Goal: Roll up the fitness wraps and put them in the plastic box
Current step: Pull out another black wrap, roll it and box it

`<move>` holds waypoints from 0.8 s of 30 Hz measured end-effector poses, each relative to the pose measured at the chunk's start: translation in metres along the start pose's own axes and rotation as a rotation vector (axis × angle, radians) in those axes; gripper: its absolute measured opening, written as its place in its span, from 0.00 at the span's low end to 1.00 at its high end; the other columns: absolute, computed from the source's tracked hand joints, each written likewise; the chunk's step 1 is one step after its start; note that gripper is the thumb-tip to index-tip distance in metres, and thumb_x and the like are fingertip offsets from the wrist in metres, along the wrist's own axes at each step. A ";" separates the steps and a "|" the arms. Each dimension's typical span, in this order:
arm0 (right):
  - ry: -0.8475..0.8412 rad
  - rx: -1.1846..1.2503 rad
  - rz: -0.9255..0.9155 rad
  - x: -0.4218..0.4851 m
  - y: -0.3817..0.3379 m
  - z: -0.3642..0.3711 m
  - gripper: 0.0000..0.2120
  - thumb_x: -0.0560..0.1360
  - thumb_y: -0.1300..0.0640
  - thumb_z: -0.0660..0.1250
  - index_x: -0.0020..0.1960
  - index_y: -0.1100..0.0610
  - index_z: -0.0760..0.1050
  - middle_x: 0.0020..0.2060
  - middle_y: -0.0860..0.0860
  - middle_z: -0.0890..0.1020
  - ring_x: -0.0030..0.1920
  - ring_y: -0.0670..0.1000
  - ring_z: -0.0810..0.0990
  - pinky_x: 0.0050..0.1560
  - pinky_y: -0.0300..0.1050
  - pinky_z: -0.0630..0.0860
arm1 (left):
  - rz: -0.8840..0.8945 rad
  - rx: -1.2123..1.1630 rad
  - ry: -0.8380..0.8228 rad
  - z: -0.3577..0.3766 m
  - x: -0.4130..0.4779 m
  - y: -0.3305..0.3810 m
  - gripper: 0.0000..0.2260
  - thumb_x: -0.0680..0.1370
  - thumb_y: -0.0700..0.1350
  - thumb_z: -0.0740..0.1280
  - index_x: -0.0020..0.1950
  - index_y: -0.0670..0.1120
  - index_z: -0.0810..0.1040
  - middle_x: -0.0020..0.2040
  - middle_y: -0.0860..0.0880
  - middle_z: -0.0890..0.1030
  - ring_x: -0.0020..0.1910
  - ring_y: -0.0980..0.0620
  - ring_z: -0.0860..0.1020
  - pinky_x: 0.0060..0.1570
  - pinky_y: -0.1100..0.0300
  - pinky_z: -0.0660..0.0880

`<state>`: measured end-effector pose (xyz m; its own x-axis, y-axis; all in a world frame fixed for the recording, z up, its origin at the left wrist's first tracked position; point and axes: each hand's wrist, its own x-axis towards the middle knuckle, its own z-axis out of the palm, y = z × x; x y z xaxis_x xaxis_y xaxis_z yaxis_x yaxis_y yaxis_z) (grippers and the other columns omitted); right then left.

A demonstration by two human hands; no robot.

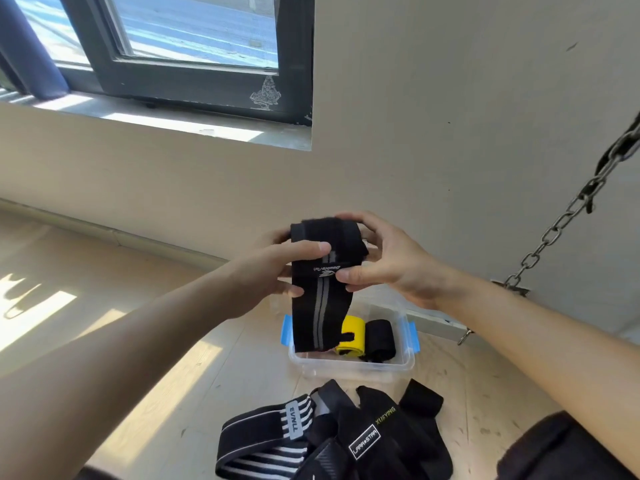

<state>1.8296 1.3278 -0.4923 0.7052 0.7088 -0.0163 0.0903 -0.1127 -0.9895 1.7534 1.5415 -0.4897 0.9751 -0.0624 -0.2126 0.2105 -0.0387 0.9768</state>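
I hold a black fitness wrap with a grey centre stripe up in front of me, above the plastic box. My left hand grips its left edge, thumb across the front. My right hand pinches the right side near the printed logo, fingers curled over the folded top. The wrap's tail hangs down in front of the clear plastic box with blue clips. Inside the box lie a yellow rolled wrap and a black rolled wrap.
A pile of loose black and striped wraps lies on the wooden floor in front of the box. A metal chain hangs at the right. The beige wall and a dark-framed window stand behind.
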 end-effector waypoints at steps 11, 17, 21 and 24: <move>-0.045 0.183 0.196 -0.001 -0.008 0.006 0.23 0.73 0.44 0.70 0.65 0.51 0.78 0.56 0.52 0.84 0.54 0.57 0.85 0.46 0.52 0.83 | 0.190 0.032 0.048 0.000 0.000 -0.003 0.33 0.64 0.39 0.79 0.68 0.52 0.77 0.56 0.50 0.84 0.51 0.52 0.85 0.43 0.56 0.81; 0.009 0.267 0.131 0.001 -0.010 0.002 0.25 0.72 0.52 0.72 0.68 0.56 0.75 0.53 0.51 0.83 0.50 0.52 0.85 0.41 0.46 0.82 | 0.049 0.096 -0.057 -0.005 -0.001 -0.001 0.31 0.69 0.50 0.78 0.70 0.55 0.74 0.62 0.49 0.82 0.58 0.46 0.83 0.44 0.54 0.80; 0.060 0.304 0.080 0.002 -0.009 -0.002 0.25 0.72 0.57 0.73 0.68 0.57 0.73 0.56 0.55 0.83 0.55 0.55 0.85 0.44 0.48 0.83 | -0.086 0.105 -0.119 -0.004 -0.005 0.001 0.28 0.73 0.64 0.69 0.69 0.53 0.77 0.61 0.47 0.84 0.57 0.45 0.83 0.42 0.55 0.79; 0.060 0.262 0.040 0.002 -0.005 -0.002 0.26 0.71 0.60 0.74 0.68 0.55 0.73 0.56 0.53 0.82 0.57 0.56 0.84 0.47 0.50 0.83 | -0.096 0.090 -0.116 -0.001 -0.005 0.004 0.27 0.73 0.67 0.65 0.66 0.53 0.79 0.57 0.47 0.85 0.53 0.46 0.83 0.42 0.55 0.78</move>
<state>1.8318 1.3282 -0.4867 0.7459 0.6638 -0.0549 -0.1174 0.0499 -0.9918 1.7498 1.5429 -0.4849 0.9352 -0.1684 -0.3114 0.2902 -0.1390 0.9468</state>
